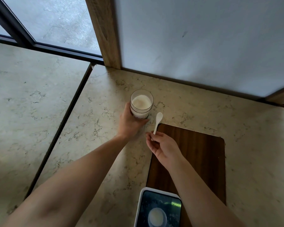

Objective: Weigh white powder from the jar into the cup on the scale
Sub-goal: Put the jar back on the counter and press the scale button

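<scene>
- Head view: left hand (129, 123) wrapped round open jar (141, 104) of powder (141, 102), upright on counter (236, 128).
- Right hand (162, 149) pinching spoon (158, 121) handle, just beside jar.
- Cup (156, 217) on scale (159, 208), near bottom edge, well apart from jar.

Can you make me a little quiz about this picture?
1. True or false: the jar has its lid on.
2. Which hand holds the white spoon? A) left hand B) right hand C) neither
3. Fill in: the cup sits on the ____.

Key: 1. false, it is open and white powder shows. 2. B. 3. scale.
</scene>
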